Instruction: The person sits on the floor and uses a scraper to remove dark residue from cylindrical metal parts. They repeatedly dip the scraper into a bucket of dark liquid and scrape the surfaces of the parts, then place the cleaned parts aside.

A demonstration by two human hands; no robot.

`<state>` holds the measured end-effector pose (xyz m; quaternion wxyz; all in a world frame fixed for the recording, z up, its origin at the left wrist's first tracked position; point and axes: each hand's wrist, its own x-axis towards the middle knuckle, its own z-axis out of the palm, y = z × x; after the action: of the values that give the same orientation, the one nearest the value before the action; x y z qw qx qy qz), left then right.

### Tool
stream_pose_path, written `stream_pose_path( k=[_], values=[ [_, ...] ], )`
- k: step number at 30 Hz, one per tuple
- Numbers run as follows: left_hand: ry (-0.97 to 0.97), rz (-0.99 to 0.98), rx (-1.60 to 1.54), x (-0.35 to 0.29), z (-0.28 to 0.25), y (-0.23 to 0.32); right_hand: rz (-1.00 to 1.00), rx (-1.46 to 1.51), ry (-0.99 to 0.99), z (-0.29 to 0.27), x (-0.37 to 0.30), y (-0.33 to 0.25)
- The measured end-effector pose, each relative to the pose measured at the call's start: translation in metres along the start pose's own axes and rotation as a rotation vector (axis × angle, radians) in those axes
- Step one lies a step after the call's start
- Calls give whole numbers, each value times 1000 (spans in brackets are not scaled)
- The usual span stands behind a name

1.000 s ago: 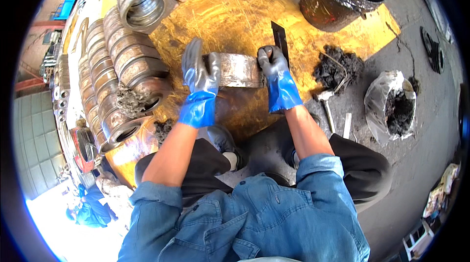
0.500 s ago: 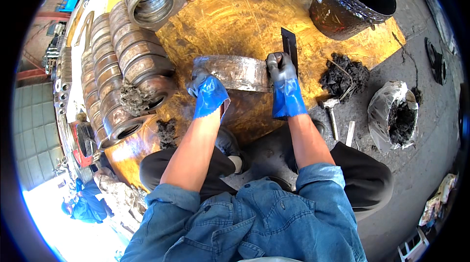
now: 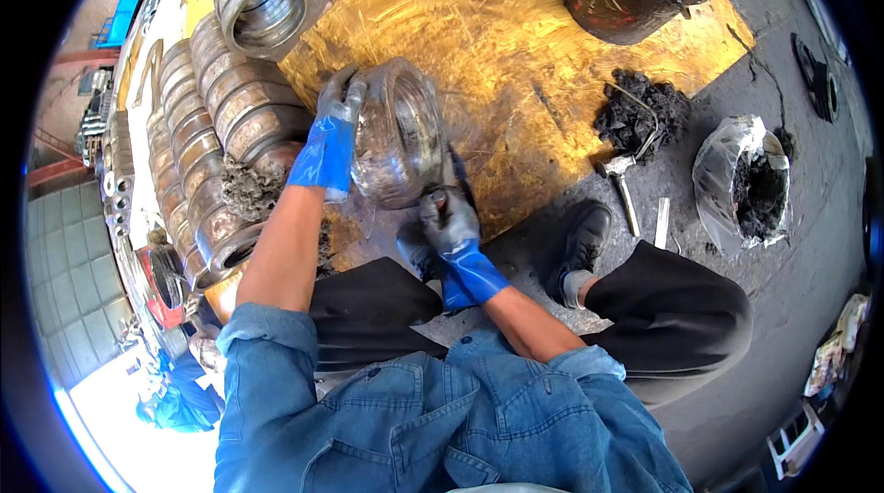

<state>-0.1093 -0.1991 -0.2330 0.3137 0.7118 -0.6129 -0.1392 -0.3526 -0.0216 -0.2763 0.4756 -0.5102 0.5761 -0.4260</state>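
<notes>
A thick, worn metal ring [image 3: 398,139] stands tilted on the yellow plate in front of me, its grooved bore turned to the right. My left hand [image 3: 337,120], in a blue-cuffed glove dark at the fingers, holds the ring's left side. Low on the ring's right is my right hand [image 3: 448,221], gloved alike and closed, its fingers at the near rim. It grips a flat black strip [image 3: 460,178], mostly hidden by the hand and the ring.
Rows of metal rings [image 3: 241,88] lie to the left, with a grey fibrous wad [image 3: 250,187] on them. A black bucket [image 3: 626,0] stands far right. Dark shavings [image 3: 645,111], a hammer [image 3: 622,194] and a plastic bag [image 3: 714,185] lie right. A person [image 3: 184,392] is at lower left.
The ring has turned from broadside to showing its bore, and moved left. My left hand has shifted left and up; my right hand has come left and down toward me with the black strip.
</notes>
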Motion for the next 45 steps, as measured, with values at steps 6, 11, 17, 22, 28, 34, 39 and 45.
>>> stream_pose_path(
  k=[6, 11, 17, 22, 28, 34, 39, 45],
  values=[
    [114, 49, 211, -27, -1, 34, 152, -253, -281, -13, 4, -16],
    [239, -61, 213, -67, 6, 55, 23, -625, -340, -2, 6, -36],
    [252, -125, 228, -70, 5, 53, 215, -723, -462, 32, 36, -57],
    [254, -150, 172, -68, 12, 60, 356, -773, -621, 39, 89, -62],
    [248, -114, 208, -65, 4, 62, 305, -717, -469, 29, 75, -107],
    [258, -122, 200, -67, 5, 54, 281, -762, -397, 53, 99, -88],
    [245, -132, 191, -67, 8, 62, 366, -836, -532, 55, 122, -83],
    [264, -98, 210, -67, 3, 46, 535, -800, -917, 24, 145, -130]
  ],
)
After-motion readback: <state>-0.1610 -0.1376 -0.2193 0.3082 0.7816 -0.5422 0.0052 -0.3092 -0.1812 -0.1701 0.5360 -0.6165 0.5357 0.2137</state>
